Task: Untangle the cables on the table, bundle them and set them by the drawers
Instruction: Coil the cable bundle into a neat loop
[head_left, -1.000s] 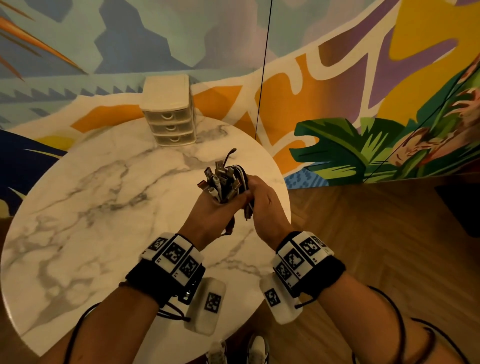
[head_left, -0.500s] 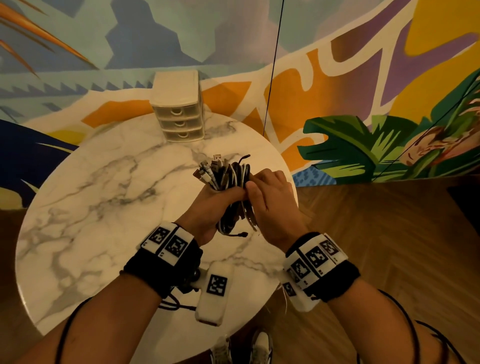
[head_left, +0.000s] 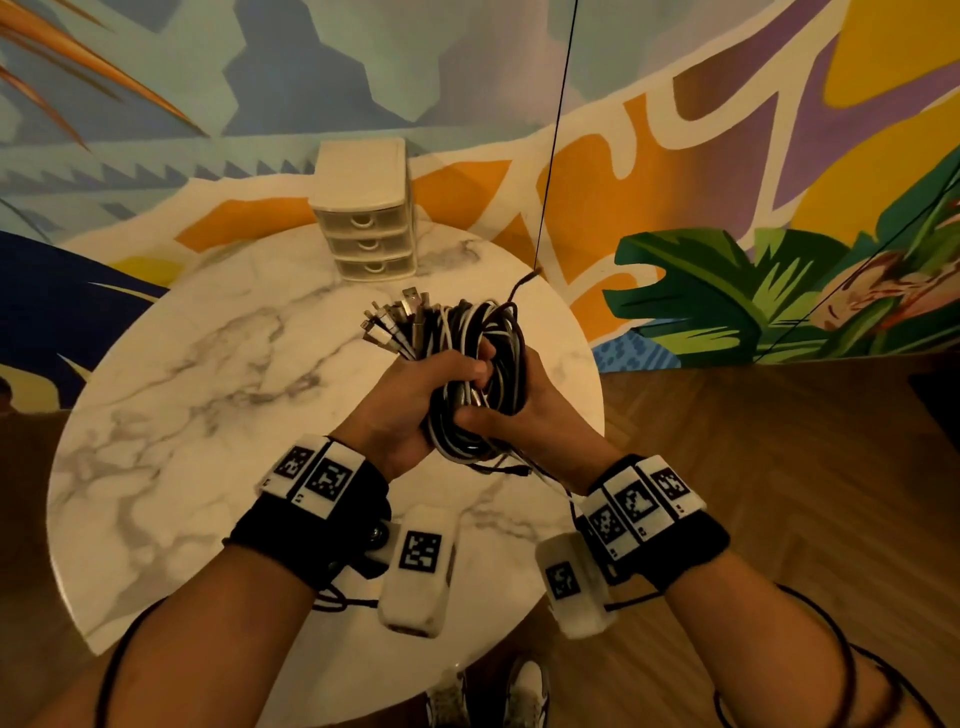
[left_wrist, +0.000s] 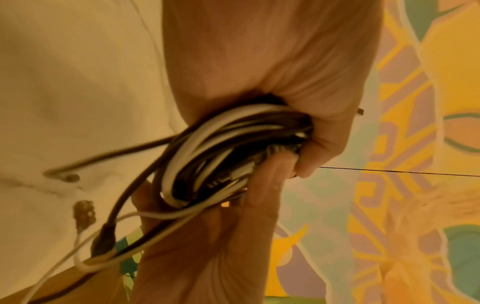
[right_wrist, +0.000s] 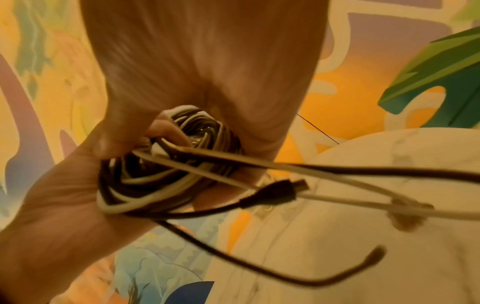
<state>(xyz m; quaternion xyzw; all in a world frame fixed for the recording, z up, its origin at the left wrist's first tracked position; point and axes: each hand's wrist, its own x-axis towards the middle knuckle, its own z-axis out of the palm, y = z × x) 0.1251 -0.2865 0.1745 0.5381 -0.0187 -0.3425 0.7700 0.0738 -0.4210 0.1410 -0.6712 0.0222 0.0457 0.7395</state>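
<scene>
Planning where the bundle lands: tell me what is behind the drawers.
Behind the drawers only the painted wall shows, with the table rim at their base. The strip directly behind them is covered. Both hands hold the cables.

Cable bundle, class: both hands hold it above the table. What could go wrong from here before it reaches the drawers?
1. Loose ends trail below the bundle; they may snag or drag on the table and pull coils out.
2. The left hand and right hand grip only the coil's middle, so it could spring open when released.
3. The plugs fan out and could knock the drawers.
</scene>
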